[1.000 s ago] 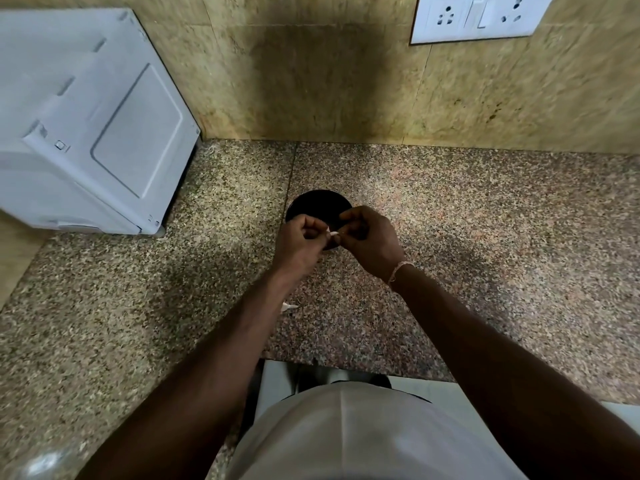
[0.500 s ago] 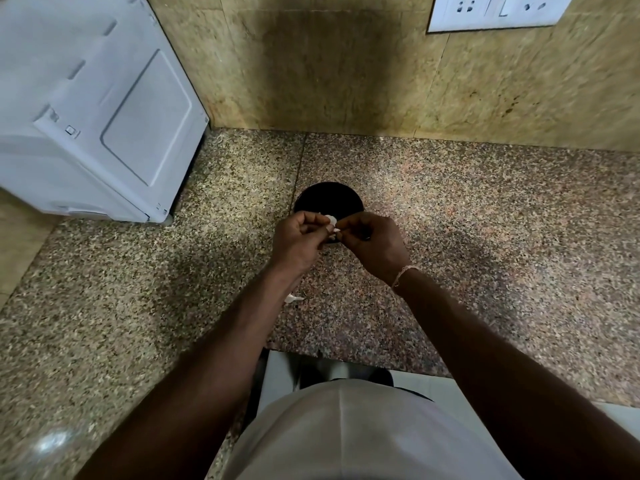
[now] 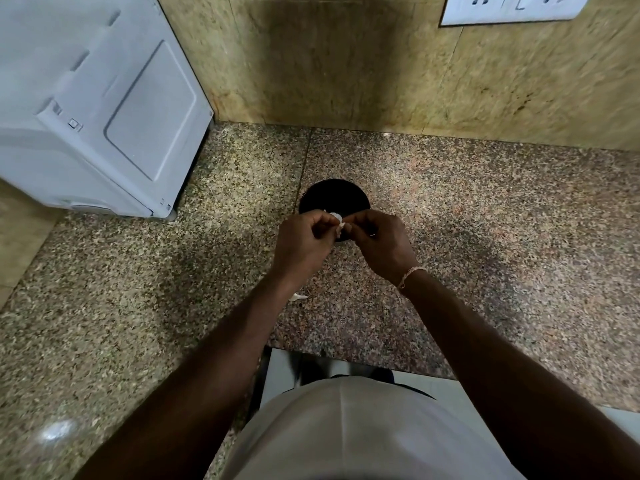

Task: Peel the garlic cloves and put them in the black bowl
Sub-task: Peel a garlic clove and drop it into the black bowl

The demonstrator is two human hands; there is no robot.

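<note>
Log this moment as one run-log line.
step: peeling | left hand: pinches garlic clove | right hand: pinches same clove | black bowl: behind hands on counter | peel scrap: on counter

Kitchen (granite counter, tiled wall)

Polished speckled granite counter, glossy stone-tile wall, matt white plastic appliance, papery garlic skin.
</note>
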